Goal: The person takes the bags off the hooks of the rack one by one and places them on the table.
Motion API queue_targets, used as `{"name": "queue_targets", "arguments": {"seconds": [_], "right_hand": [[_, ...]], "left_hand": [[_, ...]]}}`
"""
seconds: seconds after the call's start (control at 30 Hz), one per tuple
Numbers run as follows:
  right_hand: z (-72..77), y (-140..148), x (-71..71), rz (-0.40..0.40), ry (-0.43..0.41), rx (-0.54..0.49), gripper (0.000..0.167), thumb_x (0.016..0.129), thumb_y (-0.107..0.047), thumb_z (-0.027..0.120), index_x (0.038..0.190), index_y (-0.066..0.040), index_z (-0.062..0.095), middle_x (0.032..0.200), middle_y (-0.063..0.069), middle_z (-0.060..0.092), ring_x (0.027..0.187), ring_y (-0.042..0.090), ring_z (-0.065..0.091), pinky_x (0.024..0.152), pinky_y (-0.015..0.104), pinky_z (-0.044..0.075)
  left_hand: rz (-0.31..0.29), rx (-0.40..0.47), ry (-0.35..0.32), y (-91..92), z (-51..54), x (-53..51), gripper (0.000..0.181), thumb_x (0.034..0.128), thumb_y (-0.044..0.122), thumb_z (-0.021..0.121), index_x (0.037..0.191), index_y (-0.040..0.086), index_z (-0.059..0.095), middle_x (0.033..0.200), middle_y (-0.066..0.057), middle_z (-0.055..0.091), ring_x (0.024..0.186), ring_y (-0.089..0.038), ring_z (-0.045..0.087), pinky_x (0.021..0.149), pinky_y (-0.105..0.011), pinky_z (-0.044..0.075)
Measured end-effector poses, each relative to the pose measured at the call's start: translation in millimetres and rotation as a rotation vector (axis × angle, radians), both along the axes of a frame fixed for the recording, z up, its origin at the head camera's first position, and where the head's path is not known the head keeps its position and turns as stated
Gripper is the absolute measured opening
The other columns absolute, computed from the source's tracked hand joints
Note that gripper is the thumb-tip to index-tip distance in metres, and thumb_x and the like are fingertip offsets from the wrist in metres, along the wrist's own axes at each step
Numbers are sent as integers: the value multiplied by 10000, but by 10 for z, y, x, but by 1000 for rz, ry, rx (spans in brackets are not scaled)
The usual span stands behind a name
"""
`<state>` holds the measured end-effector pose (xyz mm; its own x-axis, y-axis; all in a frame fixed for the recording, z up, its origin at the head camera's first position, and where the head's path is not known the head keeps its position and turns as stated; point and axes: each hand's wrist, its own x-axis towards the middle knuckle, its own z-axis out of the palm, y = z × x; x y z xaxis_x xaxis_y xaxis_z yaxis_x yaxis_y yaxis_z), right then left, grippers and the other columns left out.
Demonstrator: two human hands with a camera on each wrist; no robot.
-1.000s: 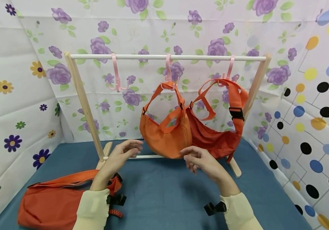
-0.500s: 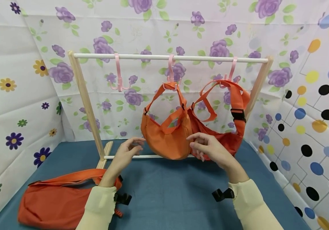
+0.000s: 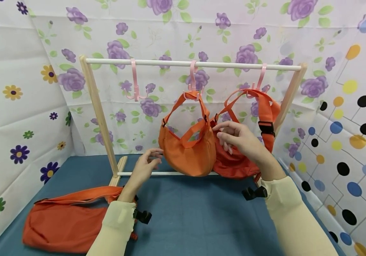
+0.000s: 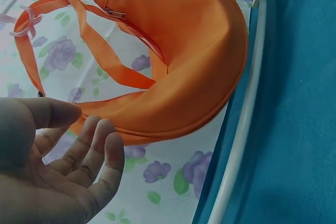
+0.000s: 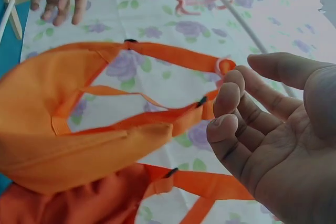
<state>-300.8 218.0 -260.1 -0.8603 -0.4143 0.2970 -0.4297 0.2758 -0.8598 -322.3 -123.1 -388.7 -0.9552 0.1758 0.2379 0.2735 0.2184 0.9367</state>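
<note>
An orange crescent shoulder bag (image 3: 187, 158) hangs by its strap from the middle pink hook (image 3: 193, 76). Just off its left edge is my left hand (image 3: 145, 166), fingers loosely bent with nothing in them; in the left wrist view the thumb and fingertips (image 4: 113, 153) overlap the bag's edge, and I cannot tell whether they touch. My right hand (image 3: 242, 142), also holding nothing, is raised at the bag's right side. Partly hidden behind that hand, a darker red-orange bag (image 3: 232, 167) with a black buckle (image 3: 266, 128) hangs on the right hook (image 3: 261, 76).
A wooden rack with a white top rail (image 3: 166, 63) stands on the blue table surface (image 3: 183, 213). On its left side hangs a bare pink hook (image 3: 136, 83). Another red-orange bag (image 3: 64, 225) lies at front left, partly behind my left forearm. Patterned cloth walls enclose the table.
My right hand has risen from the orange bag's lower right to beside its upper body. The left hand has moved slightly up. The view has shifted a little; the bags still hang.
</note>
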Motion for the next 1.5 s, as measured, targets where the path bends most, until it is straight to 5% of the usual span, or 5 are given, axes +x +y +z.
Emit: {"name": "queue_targets", "arguments": {"seconds": [0.27, 0.47, 0.9, 1.17, 1.5], "right_hand": [[324, -39, -100, -6, 131, -2, 277, 1068, -204, 619, 1290, -43, 657, 872, 195, 605, 652, 277, 559, 590, 341, 535], [434, -86, -143, -31, 139, 58, 312, 1066, -231, 623, 1313, -43, 653, 910, 224, 629, 707, 321, 621, 662, 371, 585], [750, -203, -187, -64, 271, 102, 290, 1062, -222, 626, 1288, -44, 666, 1002, 190, 660, 811, 309, 677, 688, 303, 588], [930, -327, -236, -195, 428, 110, 223, 1060, -178, 627, 1218, -42, 704, 1037, 151, 652, 811, 196, 682, 730, 252, 575], [1102, -454, -372, -316, 698, 189, 195, 1009, -29, 634, 1189, -24, 710, 1222, 98, 642, 1222, 230, 531, 1086, 394, 365]], "left_hand": [[-47, -36, -12, -40, -83, -28, 321, 1087, 99, 526, 1398, 46, 590, 1248, -165, 597, 1014, -244, 633, 910, -483, 551], [-74, -70, -27, -28, -77, -21, 322, 1085, 92, 537, 1397, 36, 591, 1239, -161, 607, 1036, -264, 645, 904, -464, 561], [-60, -48, 14, 61, 124, -79, 319, 1079, 108, 539, 1383, 37, 605, 1246, -224, 591, 995, -251, 629, 915, -486, 543], [39, -117, 166, 121, 285, -83, 273, 1068, 88, 562, 1322, 47, 651, 1247, -186, 646, 1031, -314, 667, 854, -446, 552], [148, -167, 318, 144, 547, -108, 333, 1044, 22, 543, 1369, 38, 613, 1296, -230, 538, 1066, -360, 615, 864, -480, 522]]}}
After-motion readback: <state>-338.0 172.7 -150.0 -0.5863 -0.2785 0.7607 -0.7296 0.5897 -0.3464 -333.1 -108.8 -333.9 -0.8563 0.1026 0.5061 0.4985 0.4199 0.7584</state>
